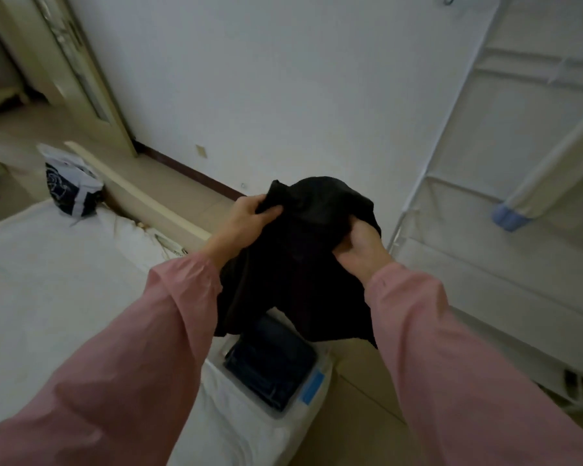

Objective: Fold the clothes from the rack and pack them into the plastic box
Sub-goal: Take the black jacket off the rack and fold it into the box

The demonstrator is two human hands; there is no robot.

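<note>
The bed [48, 280] filled the near left; the rack [485, 237] stood on the right; a strip of bare floor [360, 391] ran between them toward the far wall. Both hands held a black garment [297, 274] in the air above the box [283, 413]; the left hand [249, 213] curled its fingers round a bunched top edge; the right hand [360, 243] gripped the other side, fingertips buried in cloth (their exact lie could not be told). The garment's hem hid the box's far end. The box sat at the bed's right edge; folded dark jeans [270, 368] lay inside; a bag [71, 186] stood far left.
</note>
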